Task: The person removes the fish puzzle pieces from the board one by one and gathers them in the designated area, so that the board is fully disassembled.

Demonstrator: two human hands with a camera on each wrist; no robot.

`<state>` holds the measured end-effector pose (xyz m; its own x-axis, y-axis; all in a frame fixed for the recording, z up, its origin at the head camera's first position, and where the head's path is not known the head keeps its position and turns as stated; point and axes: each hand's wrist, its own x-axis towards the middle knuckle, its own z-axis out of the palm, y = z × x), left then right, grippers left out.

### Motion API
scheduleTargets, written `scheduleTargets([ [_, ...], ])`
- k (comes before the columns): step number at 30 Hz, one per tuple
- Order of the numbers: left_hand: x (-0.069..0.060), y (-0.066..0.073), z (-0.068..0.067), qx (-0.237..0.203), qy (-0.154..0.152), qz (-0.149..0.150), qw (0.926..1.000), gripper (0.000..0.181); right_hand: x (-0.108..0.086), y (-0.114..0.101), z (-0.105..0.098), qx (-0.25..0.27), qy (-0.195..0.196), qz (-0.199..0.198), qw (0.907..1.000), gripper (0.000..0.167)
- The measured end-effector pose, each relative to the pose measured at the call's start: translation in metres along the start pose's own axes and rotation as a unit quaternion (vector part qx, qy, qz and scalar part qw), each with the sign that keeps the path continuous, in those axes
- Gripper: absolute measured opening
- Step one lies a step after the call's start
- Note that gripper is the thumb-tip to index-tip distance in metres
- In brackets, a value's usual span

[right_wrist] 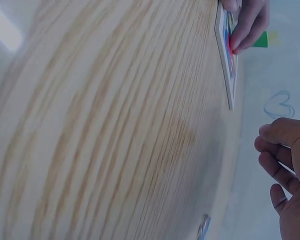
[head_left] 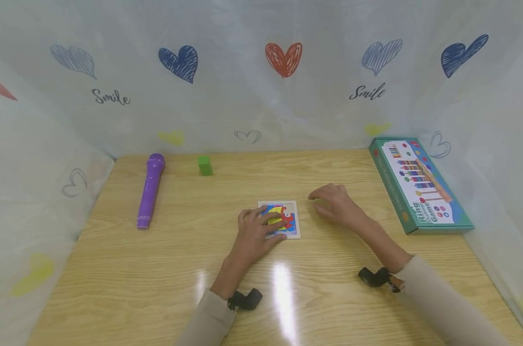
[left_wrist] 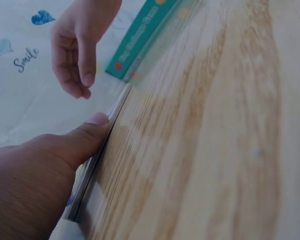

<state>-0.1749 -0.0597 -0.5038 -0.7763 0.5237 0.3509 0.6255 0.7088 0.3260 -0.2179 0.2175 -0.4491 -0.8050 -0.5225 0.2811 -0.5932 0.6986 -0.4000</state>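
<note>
A small square jigsaw puzzle (head_left: 292,235) with a white frame lies on the table, showing yellow, red and blue pieces. At its upper right a pale patch of the board shows. My left hand (head_left: 255,235) rests on the puzzle from the left, fingers spread over the pieces and covering part of the picture. In the left wrist view the left thumb (left_wrist: 90,135) lies along the puzzle's edge. Just right of the puzzle, my right hand (head_left: 337,206) hovers above the table with loosely bent fingers. Nothing shows between those fingers in the right wrist view.
A purple toy microphone (head_left: 151,192) lies at the left, and a green block (head_left: 205,166) stands near the back edge. On the right is a green ring game box (head_left: 421,185). Printed plastic sheeting (head_left: 227,110) surrounds the wooden table (head_left: 192,202).
</note>
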Motion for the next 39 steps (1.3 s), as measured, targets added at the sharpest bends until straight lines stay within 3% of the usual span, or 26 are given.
scheduleTargets([
  [17, -0.001, -0.001, 0.002, 0.002, 0.002, 0.001, 1.0, 0.039, 0.015, -0.017, 0.019, 0.019, -0.012, -0.02, 0.9995, 0.018],
  [27, 0.001, 0.0, 0.001, 0.005, -0.019, -0.011, 0.9997, 0.039, 0.026, -0.025, 0.028, 0.013, -0.02, -0.016, 0.9996, 0.017],
  [39, 0.0, -0.002, 0.001, 0.009, -0.016, -0.006, 0.9998, 0.04, 0.036, -0.03, 0.037, 0.003, -0.034, -0.025, 0.9991, 0.017],
])
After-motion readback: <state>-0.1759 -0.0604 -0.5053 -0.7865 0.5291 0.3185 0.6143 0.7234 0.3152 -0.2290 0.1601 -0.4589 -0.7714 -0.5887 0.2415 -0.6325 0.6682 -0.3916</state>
